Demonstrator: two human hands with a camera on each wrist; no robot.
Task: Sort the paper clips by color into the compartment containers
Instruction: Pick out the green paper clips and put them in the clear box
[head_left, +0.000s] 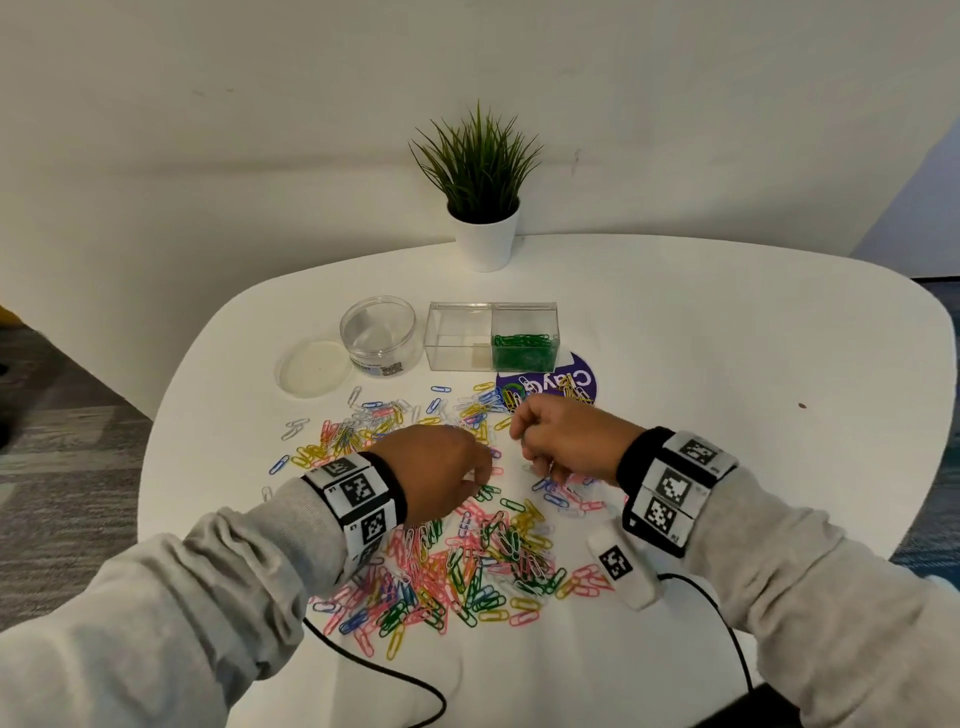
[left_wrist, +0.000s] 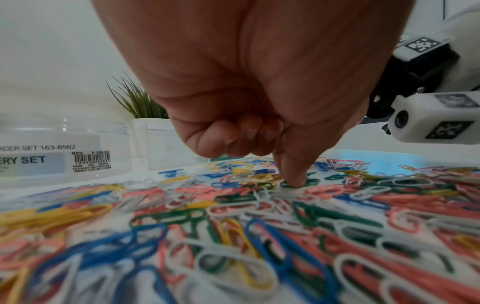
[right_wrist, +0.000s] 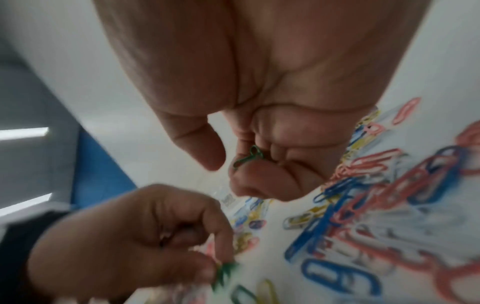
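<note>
Paper clips (head_left: 467, 556) in green, pink, blue, yellow and white lie strewn over the white table (head_left: 727, 364). My left hand (head_left: 480, 475) is low over the pile with its fingers curled. One fingertip (left_wrist: 292, 176) presses a green clip (left_wrist: 310, 182) on the table, and the right wrist view shows green clips (right_wrist: 223, 273) pinched at that hand's fingertips. To the right, my right hand (head_left: 524, 441) hovers just above the table, gripping a green clip (right_wrist: 249, 157) in its curled fingers. The clear two-compartment box (head_left: 457, 338) behind holds green clips (head_left: 522, 351) in its right compartment.
A round clear jar (head_left: 379, 332) and its lid (head_left: 311, 369) stand left of the box. A potted plant (head_left: 480, 208) is at the table's back edge. A purple sticker (head_left: 576, 379) lies under the box's right end. Black cables (head_left: 395, 675) trail near the front edge.
</note>
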